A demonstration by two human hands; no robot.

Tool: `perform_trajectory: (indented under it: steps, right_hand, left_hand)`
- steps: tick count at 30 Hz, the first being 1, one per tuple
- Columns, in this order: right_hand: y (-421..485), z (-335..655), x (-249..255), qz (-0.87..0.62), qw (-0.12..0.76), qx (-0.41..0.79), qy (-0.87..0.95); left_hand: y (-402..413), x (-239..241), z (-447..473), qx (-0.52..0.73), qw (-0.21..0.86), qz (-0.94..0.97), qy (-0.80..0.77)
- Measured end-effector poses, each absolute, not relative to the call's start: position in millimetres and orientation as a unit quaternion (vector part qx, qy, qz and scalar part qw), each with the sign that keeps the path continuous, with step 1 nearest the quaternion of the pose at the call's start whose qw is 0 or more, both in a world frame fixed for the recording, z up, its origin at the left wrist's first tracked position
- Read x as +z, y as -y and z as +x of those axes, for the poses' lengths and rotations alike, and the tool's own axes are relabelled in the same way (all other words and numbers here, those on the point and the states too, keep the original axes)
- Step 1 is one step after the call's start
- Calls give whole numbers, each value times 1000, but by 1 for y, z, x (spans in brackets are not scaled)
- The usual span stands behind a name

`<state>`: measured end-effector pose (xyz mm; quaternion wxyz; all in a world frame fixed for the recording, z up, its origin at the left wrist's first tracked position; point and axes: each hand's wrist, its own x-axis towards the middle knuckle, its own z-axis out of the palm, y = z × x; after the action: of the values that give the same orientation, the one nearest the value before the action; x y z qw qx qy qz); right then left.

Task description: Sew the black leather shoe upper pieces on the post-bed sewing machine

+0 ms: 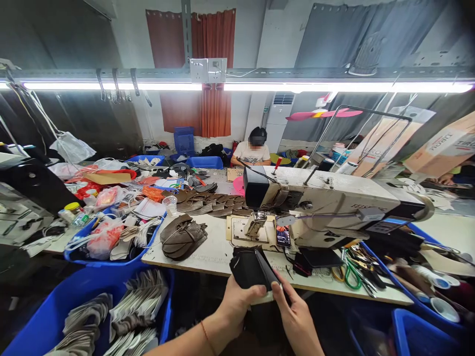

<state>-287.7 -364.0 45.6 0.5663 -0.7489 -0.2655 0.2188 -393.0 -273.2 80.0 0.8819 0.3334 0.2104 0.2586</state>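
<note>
My left hand (235,304) is closed on a bundle of black fabric pieces (247,267), its thumb pressed on top. My right hand (295,311) pinches the right side of the same bundle, where one piece stands folded up from the rest. A pale edge shows near both thumbs; the lower part hangs in dark shadow. The bundle is just in front of the sewing machine (334,193), near its needle plate (252,230). On the tabletop (211,262) to the left lies a stack of brown leather-like pieces (183,236).
Overlapping brown pieces (211,201) lie behind the machine head. A phone (283,233) leans by the machine. Green-handled scissors (351,272) and tools lie right. A blue bin (37,316) holds stacked pale pieces. A co-worker (254,151) sits across.
</note>
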Motion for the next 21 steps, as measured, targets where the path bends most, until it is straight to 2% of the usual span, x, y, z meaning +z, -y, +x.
perform_trajectory:
  steps: [10, 13, 16, 18, 21]
  right_hand:
    - [365, -275, 37, -831, 525, 78, 168]
    - [362, -290, 36, -823, 505, 65, 251]
    - [355, -318, 29, -803, 430, -38, 411]
    - [353, -330, 25, -796, 403, -74, 445]
    - [357, -324, 27, -784, 441, 3, 436]
  left_hand:
    - [269, 53, -397, 254, 856, 314, -321]
    - [268, 52, -399, 260, 869, 314, -279]
    - [269, 55, -400, 239, 904, 307, -179]
    - [268, 58, -401, 238, 905, 318, -157]
    - [266, 63, -399, 251, 883, 343, -201]
